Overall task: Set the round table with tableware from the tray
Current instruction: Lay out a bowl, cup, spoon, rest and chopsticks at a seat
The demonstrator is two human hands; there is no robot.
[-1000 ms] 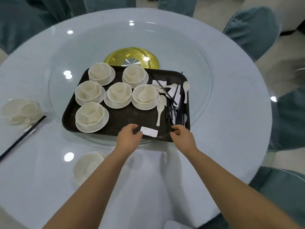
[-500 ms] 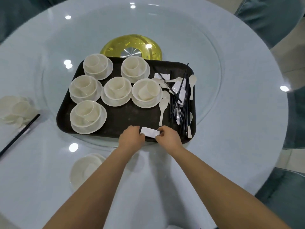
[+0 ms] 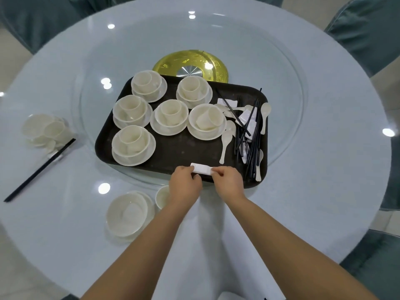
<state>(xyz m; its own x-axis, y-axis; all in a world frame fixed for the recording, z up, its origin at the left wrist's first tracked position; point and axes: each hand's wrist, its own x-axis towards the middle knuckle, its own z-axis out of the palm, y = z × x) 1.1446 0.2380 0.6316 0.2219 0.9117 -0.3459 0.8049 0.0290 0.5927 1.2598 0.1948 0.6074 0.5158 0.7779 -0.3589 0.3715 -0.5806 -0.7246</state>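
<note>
A dark tray [image 3: 184, 152] sits on the glass turntable [image 3: 287, 118] of the round table [image 3: 324, 191]. It carries several white cup-and-bowl sets [image 3: 133, 146], white spoons [image 3: 225, 144], black chopsticks [image 3: 252, 135] and white rests. At the tray's near edge my left hand [image 3: 184, 187] and my right hand [image 3: 228, 182] pinch a small white chopstick rest [image 3: 202, 169] from either end. A bowl set [image 3: 127, 213] stands on the table just left of my left forearm, with a cup [image 3: 162, 197] partly hidden behind the wrist.
Another white set [image 3: 44, 131] with black chopsticks [image 3: 41, 169] lies at the table's left edge. A gold hub [image 3: 190, 67] marks the turntable's centre behind the tray. Teal-covered chairs [image 3: 368, 29] ring the table.
My right hand left the chopstick pile and moved left to the white rest. Both hands now pinch it at the tray's near edge. The view has shifted closer.
</note>
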